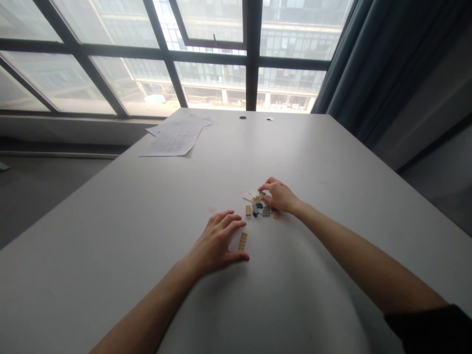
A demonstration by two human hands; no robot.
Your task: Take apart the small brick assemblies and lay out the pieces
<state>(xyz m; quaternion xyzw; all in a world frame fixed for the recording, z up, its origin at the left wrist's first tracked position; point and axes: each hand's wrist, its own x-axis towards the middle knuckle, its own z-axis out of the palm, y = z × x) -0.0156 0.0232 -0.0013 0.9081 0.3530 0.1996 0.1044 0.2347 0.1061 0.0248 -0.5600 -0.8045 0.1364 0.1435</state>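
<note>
My left hand (217,241) rests low over the white table with thumb and fingers spread. Between them lies a long tan building-block plate (242,241), studs up; no firm grip on it shows. My right hand (279,195) is at the far right edge of a small pile of blocks, its curved fingers and thumb apart around small pieces. A small dark piece (262,192) shows near those fingertips. In the pile are a shorter tan block (248,210), a grey studded block (266,211), black pieces (259,205) and white flat pieces (250,195). The right palm hides some pieces.
The white table (295,147) reaches toward the windows. Printed papers (175,137) lie at its far left edge. Two round cable holes, one dark (243,117) and one partly covered (270,119), sit at the far end. A dark curtain (365,73) hangs on the right.
</note>
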